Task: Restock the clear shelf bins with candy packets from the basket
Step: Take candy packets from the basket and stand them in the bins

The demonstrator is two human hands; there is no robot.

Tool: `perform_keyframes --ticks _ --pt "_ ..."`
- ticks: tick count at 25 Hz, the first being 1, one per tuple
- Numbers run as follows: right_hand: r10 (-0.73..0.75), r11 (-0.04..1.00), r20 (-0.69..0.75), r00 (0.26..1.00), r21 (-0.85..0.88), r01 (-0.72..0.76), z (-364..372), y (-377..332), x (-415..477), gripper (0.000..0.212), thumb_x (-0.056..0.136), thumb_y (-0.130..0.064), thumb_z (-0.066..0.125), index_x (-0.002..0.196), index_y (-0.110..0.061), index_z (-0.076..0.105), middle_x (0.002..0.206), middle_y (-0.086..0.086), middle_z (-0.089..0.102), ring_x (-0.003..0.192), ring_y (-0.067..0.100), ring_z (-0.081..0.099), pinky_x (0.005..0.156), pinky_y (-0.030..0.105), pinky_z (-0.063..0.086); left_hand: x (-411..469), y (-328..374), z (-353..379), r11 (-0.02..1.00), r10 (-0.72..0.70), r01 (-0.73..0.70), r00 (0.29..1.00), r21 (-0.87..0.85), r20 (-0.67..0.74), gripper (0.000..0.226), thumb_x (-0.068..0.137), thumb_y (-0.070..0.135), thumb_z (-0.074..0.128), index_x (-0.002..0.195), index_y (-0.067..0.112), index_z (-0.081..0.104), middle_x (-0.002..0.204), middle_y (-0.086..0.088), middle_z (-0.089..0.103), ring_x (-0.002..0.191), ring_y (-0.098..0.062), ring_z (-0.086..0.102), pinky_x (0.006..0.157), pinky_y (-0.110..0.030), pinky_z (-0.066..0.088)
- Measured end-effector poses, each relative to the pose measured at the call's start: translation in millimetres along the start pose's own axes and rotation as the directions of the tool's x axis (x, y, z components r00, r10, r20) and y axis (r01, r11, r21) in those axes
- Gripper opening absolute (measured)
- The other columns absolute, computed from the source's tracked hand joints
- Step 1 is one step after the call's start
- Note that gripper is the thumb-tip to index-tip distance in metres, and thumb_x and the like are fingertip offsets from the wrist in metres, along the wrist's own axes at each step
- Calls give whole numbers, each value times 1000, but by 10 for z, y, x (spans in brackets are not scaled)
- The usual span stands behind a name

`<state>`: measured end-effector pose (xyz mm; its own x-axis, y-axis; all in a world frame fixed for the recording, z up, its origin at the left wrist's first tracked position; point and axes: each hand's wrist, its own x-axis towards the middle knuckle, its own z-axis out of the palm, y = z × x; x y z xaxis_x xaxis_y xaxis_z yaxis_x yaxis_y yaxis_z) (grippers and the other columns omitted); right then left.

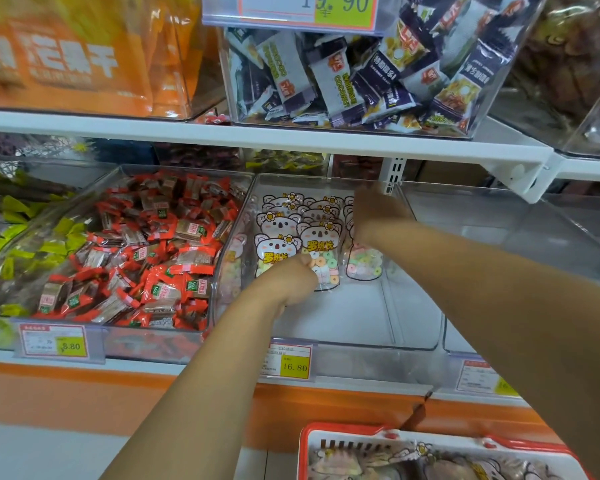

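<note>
Two bare hands reach into the middle clear bin (361,317), where koala-print candy packets (321,244) stand in rows toward its back edge. The left hand (284,282) curls its fingers round the front packet of the left row. The right hand (374,216) lies blurred over the right row near the back corner, and I cannot tell its grip. More packets lie in the red basket (302,452) down below.

White shelves (257,135), orange trim (84,389)
</note>
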<state>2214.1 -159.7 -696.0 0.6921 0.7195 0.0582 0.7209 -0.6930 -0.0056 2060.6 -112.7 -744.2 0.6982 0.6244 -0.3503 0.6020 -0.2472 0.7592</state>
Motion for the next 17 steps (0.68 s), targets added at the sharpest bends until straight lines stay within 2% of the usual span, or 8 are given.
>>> perform_keyframes --ticks 2,5,8,12,15,17 --pt "25 995 18 1000 101 -27 -1 -1 -11 73 77 3 68 139 -8 33 146 16 22 110 39 56 78 36 52 1 -5 -5 1000 -7 7 1000 -10 7 59 97 4 35 153 19 28 154 -11 36 141 -35 34 111 -42 32" --pt "30 989 38 999 145 -35 -29 -2 -46 74 76 5 70 138 -8 33 147 16 18 108 40 56 78 35 52 11 -6 -6 1000 -16 16 1000 -18 12 58 96 4 35 152 19 30 155 -12 33 142 -36 32 112 -43 31" --pt "24 988 56 998 154 -32 -73 -7 -73 76 77 5 70 141 -6 30 152 18 11 105 38 59 75 34 51 -12 3 -1 1000 -18 18 1000 -13 12 58 96 5 35 151 20 32 155 -14 34 141 -37 32 111 -44 32" --pt "-25 997 99 995 79 17 -157 20 -197 65 86 2 61 142 -5 29 151 20 11 104 35 59 71 32 45 -90 44 0 1000 -2 2 1000 3 -5 58 96 6 36 152 21 32 151 -14 40 137 -37 39 106 -42 40" --pt "-223 972 54 973 -67 226 -251 121 -448 41 94 -10 52 132 0 42 140 24 31 108 35 55 82 32 45 -229 80 26 999 19 -20 999 -33 -48 57 96 7 37 151 23 32 146 -15 46 129 -37 48 87 -33 50" --pt "-345 936 13 939 -71 345 -295 232 -665 35 94 -6 48 128 -1 50 134 22 42 114 32 52 93 32 44 -375 120 60 995 63 -69 994 -67 -88 54 98 9 37 150 24 35 145 -11 48 116 -32 57 69 -26 48"
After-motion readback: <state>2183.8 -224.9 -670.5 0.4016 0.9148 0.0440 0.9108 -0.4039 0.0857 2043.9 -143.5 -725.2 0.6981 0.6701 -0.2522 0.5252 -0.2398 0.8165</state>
